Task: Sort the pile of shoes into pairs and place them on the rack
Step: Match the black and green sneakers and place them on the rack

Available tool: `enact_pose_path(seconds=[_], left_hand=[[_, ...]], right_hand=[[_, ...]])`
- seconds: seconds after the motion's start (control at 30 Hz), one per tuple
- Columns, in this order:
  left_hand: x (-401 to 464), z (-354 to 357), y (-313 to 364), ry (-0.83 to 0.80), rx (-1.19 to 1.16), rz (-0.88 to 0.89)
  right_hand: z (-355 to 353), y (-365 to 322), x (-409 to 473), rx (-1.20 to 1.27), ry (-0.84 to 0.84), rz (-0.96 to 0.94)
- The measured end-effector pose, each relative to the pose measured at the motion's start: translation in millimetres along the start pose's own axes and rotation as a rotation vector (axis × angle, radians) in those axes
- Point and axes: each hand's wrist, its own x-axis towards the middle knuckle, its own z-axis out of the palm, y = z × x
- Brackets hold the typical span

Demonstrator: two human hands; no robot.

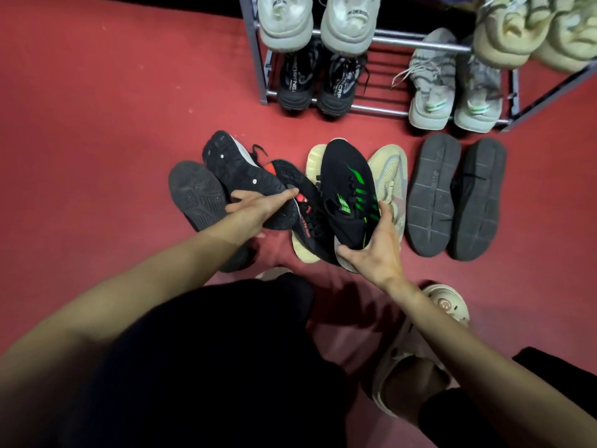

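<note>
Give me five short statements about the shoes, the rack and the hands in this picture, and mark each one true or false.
1. The right hand grips the black shoe with green stripes. True.
2. The left hand hangs free and holds nothing. False: it holds a black shoe turned sole up.
3. The rack carries no shoes. False: a black pair and a grey pair sit on its lower tier, with pale pairs above.
4. Two dark shoes lying sole up rest side by side on the floor just in front of the rack. True.
5. The floor is blue. False: it is red.
</note>
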Motion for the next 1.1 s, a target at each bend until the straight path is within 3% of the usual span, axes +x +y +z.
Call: enact_pose_path(seconds=[0.1,0.23,0.5,0.67,0.83,1.0,1.1], left_hand=[[-4.2,8.1,0.6,0.041,0.049,0.014],[1.2,-14.6,-7.1,-0.031,-0.059,0.057],[-52.1,-101.5,7.7,-0.391,-0.480,0.294],[-85.2,-137.5,14.6,-0.351,-0.312,0.538],[-97.9,-153.9,21.8,-0.377,-0.152,0.554],[-104.3,-157.6,30.3,-0.526,-0.007,0.521],[-105.1,-157.5,37.8,-0.580,0.033,0.484]], right_hand=[[-0.4,3.4,-1.2,-0.009,-0.079,0.026],[-1.7,5.1,7.4,-0.063,-0.192,0.128],[-16.1,-21.0,2.9,-0.202,-0.233,0.082],[-32.5,-67.1,1.1,-0.169,-0.201,-0.187],[-46.9,-109.6,17.0,-0.115,-0.104,-0.486],[-56.3,-118.3,43.4,-0.415,-0.276,-0.646],[-56.9,-112.1,48.5,-0.403,-0.361,-0.667]])
